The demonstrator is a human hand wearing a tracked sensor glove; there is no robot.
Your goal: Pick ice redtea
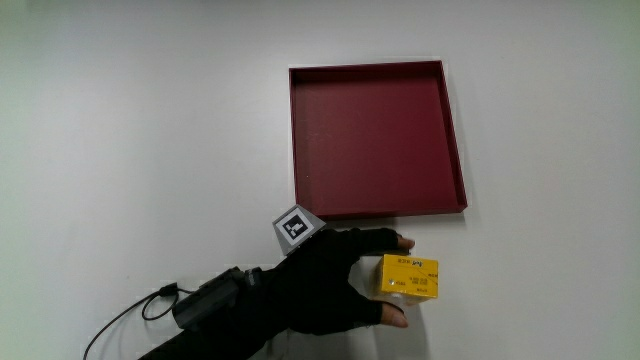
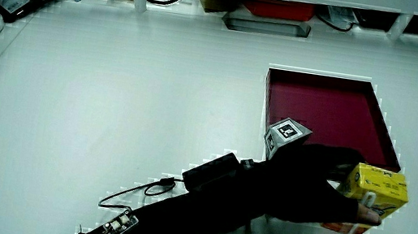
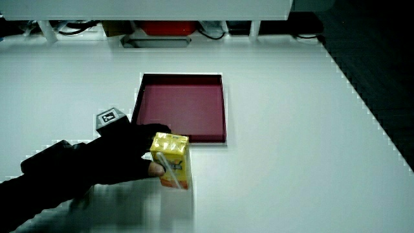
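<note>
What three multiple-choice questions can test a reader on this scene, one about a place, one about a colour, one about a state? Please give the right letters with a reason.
1. Where is the drink carton?
A. inside the tray
B. on the table, nearer to the person than the tray
C. on top of the patterned cube

2. What colour is the tray?
A. dark red
B. green
C. blue

3. What is the hand doing?
A. lying flat on the table
B. hovering open over the tray
C. grasping the carton

Answers:
1 B, the carton stands outside the tray's near rim.
2 A, its floor and walls are dark red.
3 C, fingers and thumb close around the yellow carton in both side views.
</note>
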